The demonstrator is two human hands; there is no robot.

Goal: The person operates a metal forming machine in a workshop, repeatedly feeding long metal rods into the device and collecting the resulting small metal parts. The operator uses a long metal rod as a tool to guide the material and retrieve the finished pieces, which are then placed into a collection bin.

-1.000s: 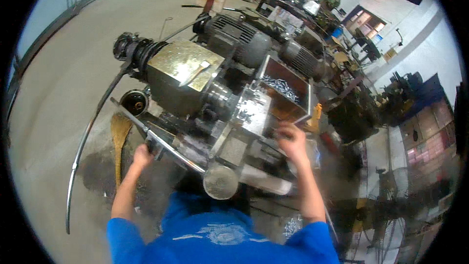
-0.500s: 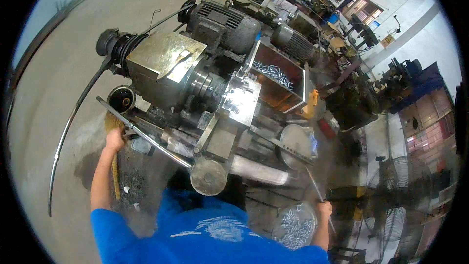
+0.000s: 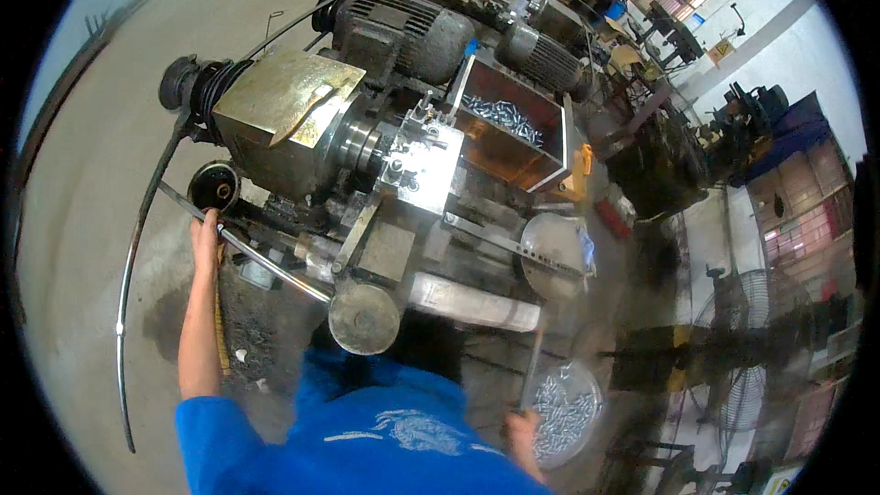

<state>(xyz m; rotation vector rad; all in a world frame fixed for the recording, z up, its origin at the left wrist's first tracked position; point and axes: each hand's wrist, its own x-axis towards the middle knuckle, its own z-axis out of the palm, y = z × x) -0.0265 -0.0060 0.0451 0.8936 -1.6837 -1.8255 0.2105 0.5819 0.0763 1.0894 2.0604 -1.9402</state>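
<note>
My left hand (image 3: 205,236) is closed round a long metal lever (image 3: 275,266) that slants across the front left of the lathe. A black round pulley (image 3: 214,186) sits just beyond it. My right hand (image 3: 521,429) grips a thin pale rod (image 3: 533,362), slightly blurred, which points up and away from me. Beside that hand stands a round tub (image 3: 596,417) heaped with small shiny metal parts (image 3: 561,408). Between my arms are the lathe's round grey disc (image 3: 364,317), its bright tool slide (image 3: 423,167) and the chuck (image 3: 360,144).
A metal box (image 3: 513,165) of similar small parts stands behind the slide. A round pale pan (image 3: 550,252) lies right of the lathe. Large motors (image 3: 403,32) fill the back. A standing fan (image 3: 742,312) is at the right; a black cable (image 3: 137,247) hangs at the left.
My left hand has moved up onto the lever from lower beside it. My right hand has swung left with the rod, to the near left side of the tub. The view has shifted slightly.
</note>
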